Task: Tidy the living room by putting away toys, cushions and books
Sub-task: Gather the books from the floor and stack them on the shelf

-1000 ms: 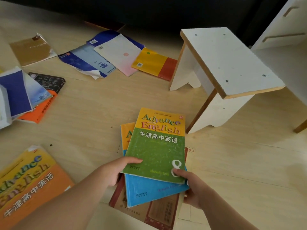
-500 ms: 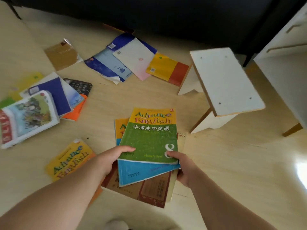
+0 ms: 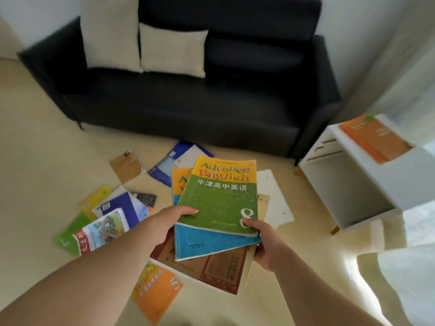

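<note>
Both my hands hold a fanned stack of books well above the floor. A green "Advance with English 8" book (image 3: 219,201) lies on top, a blue-covered one (image 3: 207,243) under it, and a brown one (image 3: 219,269) at the bottom. My left hand (image 3: 164,224) grips the stack's left edge, thumb on the green cover. My right hand (image 3: 261,241) grips the lower right corner, thumb on the "8". More books lie on the floor: an orange one (image 3: 156,290) below the stack, a pile (image 3: 106,222) to the left, and several (image 3: 164,170) near the sofa.
A black sofa (image 3: 188,107) with two cream cushions (image 3: 171,50) stands ahead. A white cabinet (image 3: 360,175) at the right carries an orange book (image 3: 374,140) on top. The white stool (image 3: 275,198) is partly hidden behind the stack. Pale curtains hang at the far right.
The stack has risen from the floor with both hands on it. My view has lifted and pulled back, so the sofa, cushions and cabinet top have come into sight.
</note>
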